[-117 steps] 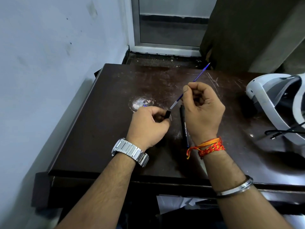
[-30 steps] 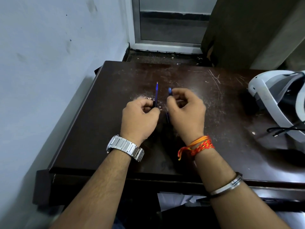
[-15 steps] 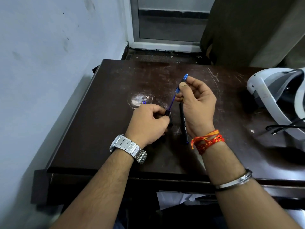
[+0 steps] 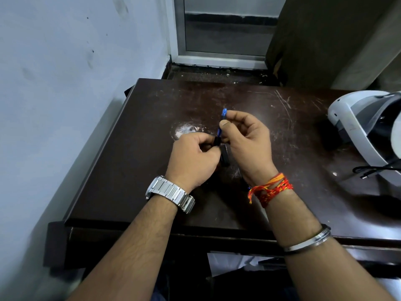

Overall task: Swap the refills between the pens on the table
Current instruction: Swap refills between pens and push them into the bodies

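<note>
Item 1. Wall [image 4: 65,105]: pale blue and marked, running along the left side of the table.

Item 2. Table [image 4: 130,170]: dark brown top, scratched, with a whitish scuff [image 4: 186,129] just beyond my left knuckles.

Item 3. My left hand [image 4: 193,158]: raised over the middle of the table, fingers curled tight round a black barrel [image 4: 217,141], of which only a short end shows past my thumb. There is a steel wristwatch [image 4: 170,193] on that wrist.

Item 4. Blue refill [image 4: 221,122]: held in the air between my two hands and tilted. Its upper end stands clear above my right thumb and its lower end meets the mouth of the black barrel. I cannot tell how far it sits inside.

Item 5. Second black pen [image 4: 225,156]: lying on the table in the gap between my hands, mostly hidden by them.

Item 6. My right hand [image 4: 247,144]: thumb and forefinger pinch the blue refill near its middle, with the other fingers loosely bent behind. The wrist carries red-orange thread [image 4: 271,189] and the forearm a metal bangle [image 4: 308,242].

Item 7. White headset [image 4: 355,127]: resting at the right edge of the table, well apart from my hands, with a black cable [image 4: 373,170] lying beside it.
</note>
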A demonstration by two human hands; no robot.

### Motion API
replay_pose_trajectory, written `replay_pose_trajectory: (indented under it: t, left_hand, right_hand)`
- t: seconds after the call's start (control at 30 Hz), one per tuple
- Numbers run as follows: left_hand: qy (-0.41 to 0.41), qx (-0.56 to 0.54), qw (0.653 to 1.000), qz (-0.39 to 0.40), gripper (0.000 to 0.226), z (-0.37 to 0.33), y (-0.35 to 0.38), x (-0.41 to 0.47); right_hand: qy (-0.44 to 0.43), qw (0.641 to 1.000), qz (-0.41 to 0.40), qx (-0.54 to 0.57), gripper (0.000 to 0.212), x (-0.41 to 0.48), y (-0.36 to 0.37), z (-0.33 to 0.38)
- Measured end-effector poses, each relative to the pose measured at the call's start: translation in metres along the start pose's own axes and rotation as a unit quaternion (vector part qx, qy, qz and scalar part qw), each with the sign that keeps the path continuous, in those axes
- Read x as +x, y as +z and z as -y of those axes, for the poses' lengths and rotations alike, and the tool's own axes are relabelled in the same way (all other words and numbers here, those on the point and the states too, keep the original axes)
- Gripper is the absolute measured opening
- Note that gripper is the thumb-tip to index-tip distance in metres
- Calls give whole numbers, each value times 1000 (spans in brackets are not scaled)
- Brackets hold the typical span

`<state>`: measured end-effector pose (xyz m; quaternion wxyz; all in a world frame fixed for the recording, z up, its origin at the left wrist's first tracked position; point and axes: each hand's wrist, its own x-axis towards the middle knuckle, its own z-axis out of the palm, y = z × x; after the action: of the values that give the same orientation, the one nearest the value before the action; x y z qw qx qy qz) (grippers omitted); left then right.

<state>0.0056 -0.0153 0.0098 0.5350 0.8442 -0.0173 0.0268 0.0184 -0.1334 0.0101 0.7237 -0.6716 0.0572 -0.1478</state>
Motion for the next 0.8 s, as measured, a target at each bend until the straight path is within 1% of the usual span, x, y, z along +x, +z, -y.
replay_pose_trajectory:
  t: [0.1, 0.23, 0.27, 0.3, 0.37, 0.4, 0.43, 0.5, 0.53, 0.67, 0.7, 0.8]
  left_hand:
    - [13, 10, 1000, -16, 19, 2, -2, 2]
    - [16, 9, 999, -33, 13, 4, -2, 2]
    - [17, 11, 999, -32, 11, 5, -1, 2]
    - [20, 14, 999, -30, 9, 5, 0, 2]
    - [29, 17, 999, -33, 5, 5, 1, 2]
    - [31, 18, 999, -37, 7, 5, 1, 1]
    - [31, 17, 999, -38, 10, 4, 2, 1]
    - [39, 21, 998, -38, 11, 3, 2, 1]
    - [45, 25, 998, -40, 9, 3, 1, 1]
    - [52, 42, 997, -44, 4, 3, 0, 0]
    - [49, 41, 997, -47, 5, 3, 0, 1]
    - [48, 37, 997, -51, 9, 3, 0, 1]
  right_hand:
    - [5, 1000, 25, -10, 19, -3, 3, -1]
    - [24, 998, 52, -33, 13, -2, 2, -1]
    - [28, 998, 52, -36, 9, -2, 1, -1]
    - [34, 998, 41, -32, 9, -3, 0, -1]
    - [47, 999, 6, -7, 28, -3, -3, -2]
    - [59, 998, -3, 14, 33, -3, -4, -2]
    - [72, 997, -5, 40, 32, -2, -4, -1]
    - [86, 993, 3, 79, 21, -2, -3, 0]
    - [82, 993, 5, 82, 20, -3, -2, 1]
    - [52, 998, 0, 37, 32, -5, -3, -1]
    - [55, 998, 1, 38, 32, -4, -2, -1]
    - [67, 996, 7, 54, 22, -3, -1, -2]
